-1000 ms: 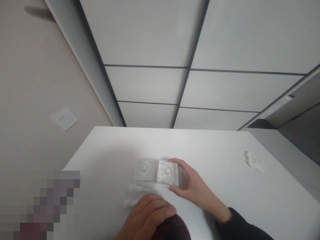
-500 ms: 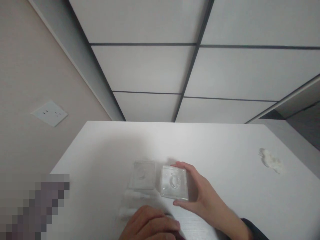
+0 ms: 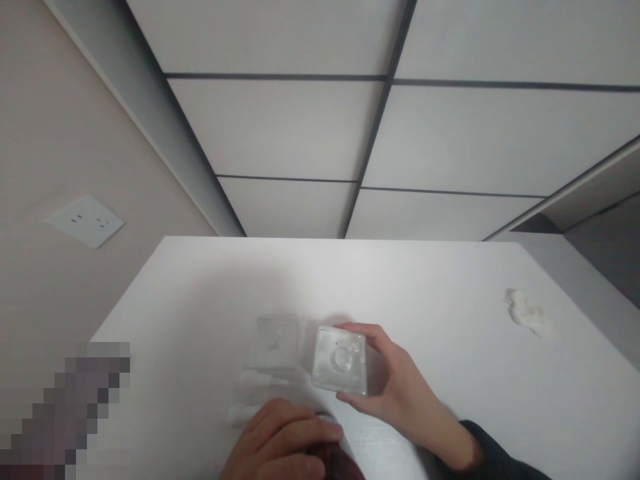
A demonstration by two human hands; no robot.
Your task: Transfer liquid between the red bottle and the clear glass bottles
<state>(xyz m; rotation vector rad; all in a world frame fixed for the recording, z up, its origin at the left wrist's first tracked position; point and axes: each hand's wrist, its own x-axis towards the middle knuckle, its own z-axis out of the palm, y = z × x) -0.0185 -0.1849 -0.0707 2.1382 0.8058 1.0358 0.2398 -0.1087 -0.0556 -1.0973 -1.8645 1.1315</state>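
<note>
My right hand (image 3: 400, 380) holds a clear square plastic container (image 3: 340, 360) by two opposite sides, thumb near me and fingers at the far side. A round mark shows in the middle of its face. Left of it, a second clear square container (image 3: 275, 343) sits on the white table (image 3: 425, 287). At the bottom, my left hand (image 3: 283, 443) has its fingers curled together over something mostly hidden; a pale rim peeks out by the fingertips. Beside that hand lie two whitish translucent pieces (image 3: 263, 380), too faint to identify. A dark red thing (image 3: 345, 461) shows below its fingers.
A crumpled white tissue-like clump (image 3: 527, 313) lies at the table's right side. Pale panels (image 3: 280, 127) rise behind the far edge. The left wall carries a white socket plate (image 3: 87, 220). A pixelated patch (image 3: 65, 407) covers the lower left.
The whole view has shifted slightly, so everything sits a little further left and up. The container in my right hand has tilted slightly. Both hands keep their grips.
</note>
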